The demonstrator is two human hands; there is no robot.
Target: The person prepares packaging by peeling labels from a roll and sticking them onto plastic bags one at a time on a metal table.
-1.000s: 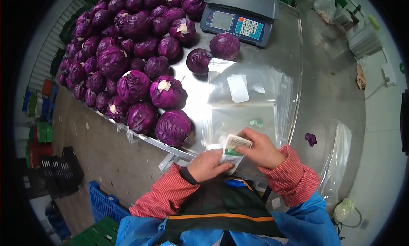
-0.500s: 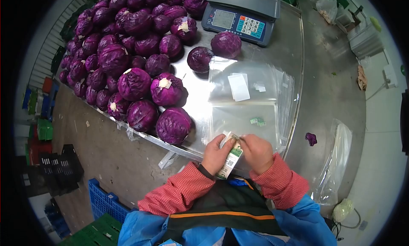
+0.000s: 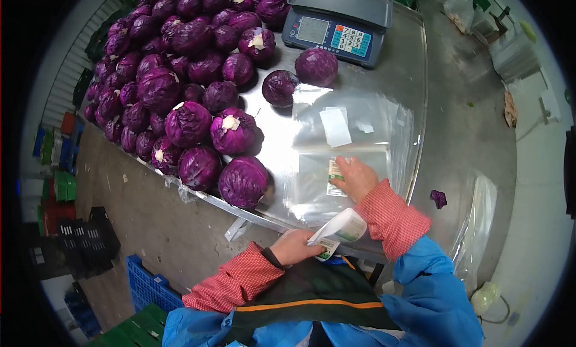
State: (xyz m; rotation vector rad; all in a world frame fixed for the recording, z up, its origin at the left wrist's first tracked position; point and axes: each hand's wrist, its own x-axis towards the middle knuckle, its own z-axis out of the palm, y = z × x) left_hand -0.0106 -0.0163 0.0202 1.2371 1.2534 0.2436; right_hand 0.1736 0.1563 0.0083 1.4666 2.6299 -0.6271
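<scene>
My left hand [image 3: 292,247] is closed around a strip of printed labels [image 3: 348,228], which curls up with its white backing showing near the table's front edge. Farther in, my right hand [image 3: 359,179] has its thumb and fingers on a green-and-white label [image 3: 335,180] over the clear plastic bags [image 3: 309,188]. Part of that label is hidden under the fingers. White paper slips [image 3: 336,126] lie on the upper part of the bag stack. The closest red cabbage [image 3: 243,182] sits left of the bags.
A large heap of red cabbages [image 3: 159,89] covers the table's left side. A digital scale [image 3: 336,29] stands at the back. Loose plastic film [image 3: 474,233] and a cabbage scrap [image 3: 438,199] lie on the right-hand surface. A blue crate [image 3: 147,284] stands on the floor.
My hands have come apart. The right hand moved forward over the bags with a label, while the left drew slightly back, holding the label strip, which now curls open.
</scene>
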